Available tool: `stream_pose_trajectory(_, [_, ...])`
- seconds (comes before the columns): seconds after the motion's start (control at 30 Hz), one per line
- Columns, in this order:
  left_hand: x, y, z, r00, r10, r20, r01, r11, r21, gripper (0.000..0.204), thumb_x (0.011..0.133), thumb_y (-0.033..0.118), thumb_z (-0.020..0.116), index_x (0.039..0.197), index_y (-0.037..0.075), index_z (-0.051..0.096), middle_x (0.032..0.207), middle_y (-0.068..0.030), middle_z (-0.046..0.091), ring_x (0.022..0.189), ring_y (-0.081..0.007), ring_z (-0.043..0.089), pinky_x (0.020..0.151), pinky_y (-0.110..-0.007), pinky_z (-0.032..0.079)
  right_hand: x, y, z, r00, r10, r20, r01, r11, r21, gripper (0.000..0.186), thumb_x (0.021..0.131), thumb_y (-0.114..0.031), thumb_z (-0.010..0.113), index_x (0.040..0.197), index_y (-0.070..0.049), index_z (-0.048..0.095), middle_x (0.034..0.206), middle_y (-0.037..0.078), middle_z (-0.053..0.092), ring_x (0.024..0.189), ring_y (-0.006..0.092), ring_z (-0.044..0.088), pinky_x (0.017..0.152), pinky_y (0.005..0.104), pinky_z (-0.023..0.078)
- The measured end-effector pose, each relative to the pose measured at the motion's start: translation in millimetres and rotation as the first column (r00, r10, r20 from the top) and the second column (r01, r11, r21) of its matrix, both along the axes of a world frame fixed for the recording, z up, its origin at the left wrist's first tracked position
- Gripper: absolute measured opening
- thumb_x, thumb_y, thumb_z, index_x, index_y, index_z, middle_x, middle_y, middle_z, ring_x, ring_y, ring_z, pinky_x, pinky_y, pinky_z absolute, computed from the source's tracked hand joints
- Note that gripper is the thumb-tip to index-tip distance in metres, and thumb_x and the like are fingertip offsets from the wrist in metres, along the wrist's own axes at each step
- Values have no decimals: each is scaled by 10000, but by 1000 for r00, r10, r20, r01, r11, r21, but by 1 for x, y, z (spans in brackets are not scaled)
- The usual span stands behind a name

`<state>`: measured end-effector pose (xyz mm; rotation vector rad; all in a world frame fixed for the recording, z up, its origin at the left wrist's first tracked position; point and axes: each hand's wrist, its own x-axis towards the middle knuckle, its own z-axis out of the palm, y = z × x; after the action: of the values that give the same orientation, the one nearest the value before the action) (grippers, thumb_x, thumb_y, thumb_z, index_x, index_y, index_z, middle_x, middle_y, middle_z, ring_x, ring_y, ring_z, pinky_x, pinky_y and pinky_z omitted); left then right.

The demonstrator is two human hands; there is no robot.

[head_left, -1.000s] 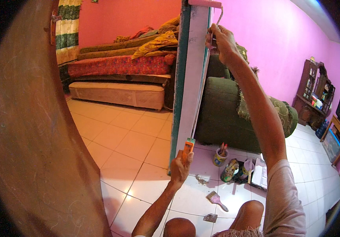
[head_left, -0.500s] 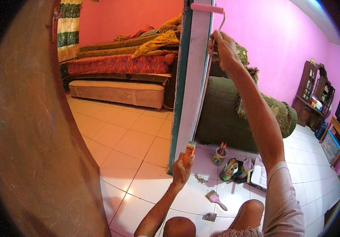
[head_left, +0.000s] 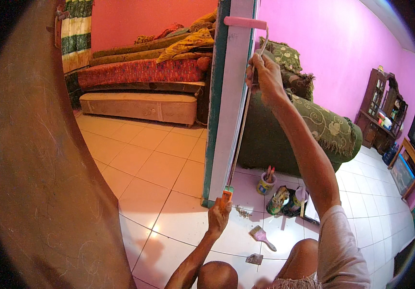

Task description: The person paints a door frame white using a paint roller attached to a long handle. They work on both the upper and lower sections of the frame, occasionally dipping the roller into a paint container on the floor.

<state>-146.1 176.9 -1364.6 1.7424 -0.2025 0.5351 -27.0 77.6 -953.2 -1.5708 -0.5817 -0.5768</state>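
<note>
Both of my hands are closed on one long-handled paint roller. Its pink roller (head_left: 245, 22) lies across the pale narrow wall end (head_left: 234, 62), near the top. My right hand (head_left: 268, 74) grips the thin metal rod just below the roller's bend. Lower down, my left hand (head_left: 218, 219) wraps round the orange handle (head_left: 227, 195), close to the foot of the wall end. A dark green edge strip (head_left: 212, 120) runs along the wall end's left side.
On the tiles lie a paintbrush (head_left: 262, 238) and a small scraper-like flat piece (head_left: 254, 259). A tub with brushes (head_left: 266, 185), an open can (head_left: 278, 200) and a tray stand by the green sofa (head_left: 270, 139). A brown door (head_left: 48, 168) fills the left side.
The roller has come down along the wall end. Both hands have moved lower with it, the left one nearer the floor, and my view has shifted slightly.
</note>
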Motion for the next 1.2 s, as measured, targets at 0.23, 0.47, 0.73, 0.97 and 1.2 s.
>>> stream_pose_trajectory(0.23, [-24,0,-55,996,84,40,-89,986,143,461,972,488,547,981,28,567,719,-217,625,689,-424,651,581,-461,505,-9,0,-55,996,47,-74,-46,999,13,299,1047,-367,451,922,-101,507,640,-15,530,463,84,523,371,239,364])
stream_pose_trajectory(0.47, [-50,1,-54,992,-8,-125,6,1000,-22,409,970,448,575,953,40,552,675,-202,602,653,-406,639,560,-459,490,-16,-1,-68,991,76,-108,-70,996,64,301,1052,-318,443,927,-51,501,643,25,530,472,106,522,359,245,336])
stream_pose_trajectory(0.73, [-15,18,45,992,69,109,-78,994,72,457,978,466,549,934,12,535,643,-220,589,612,-414,627,527,-460,479,7,-5,21,999,34,-26,-33,999,37,325,1043,-345,436,947,-50,533,706,45,561,546,147,555,456,327,430])
stream_pose_trajectory(0.97, [12,19,121,992,26,126,-35,997,70,529,987,548,480,930,25,538,599,-148,560,551,-308,614,500,-420,473,17,-7,99,996,15,92,-15,1000,-4,324,1032,-358,452,959,-58,552,747,43,576,650,170,589,622,412,495])
stream_pose_trajectory(1.2, [25,8,175,983,24,179,-30,999,28,499,990,521,497,935,28,539,612,-144,567,532,-288,600,493,-404,475,55,-20,163,978,37,207,-33,999,-23,321,1012,-392,508,963,-84,584,745,14,589,655,145,596,606,384,490])
